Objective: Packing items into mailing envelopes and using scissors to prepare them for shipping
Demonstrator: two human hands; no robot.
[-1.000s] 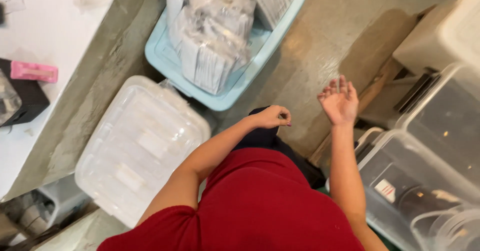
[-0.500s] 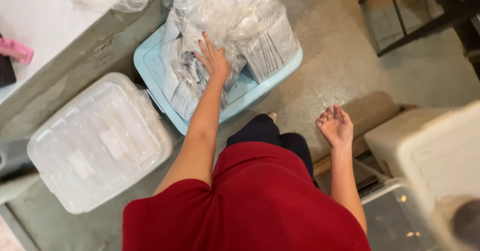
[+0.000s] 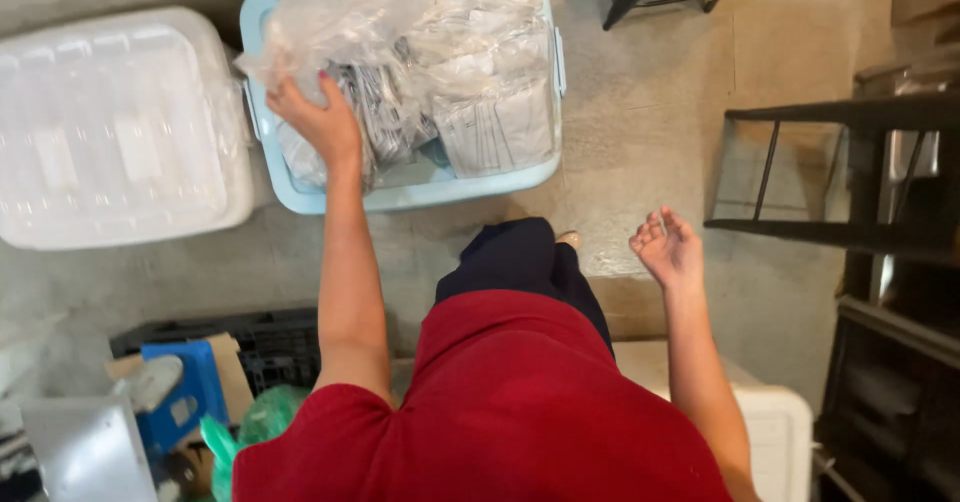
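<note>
Nearest the camera, the right hand [image 3: 668,250] hung empty, fingers loosely curled. Farther off, the left hand [image 3: 318,122] gripped clear bagged packets [image 3: 470,102] filling the light blue bin [image 3: 420,194]; its fingertips were hidden. Beside it sat a lidded clear tub [image 3: 120,127], contents indistinct.

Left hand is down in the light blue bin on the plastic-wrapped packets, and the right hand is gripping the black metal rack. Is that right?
Not quite. In the head view the right hand holds nothing; it hangs open in the air, apart from the black metal rack. The left hand is on the plastic-wrapped packets in the light blue bin.
</note>
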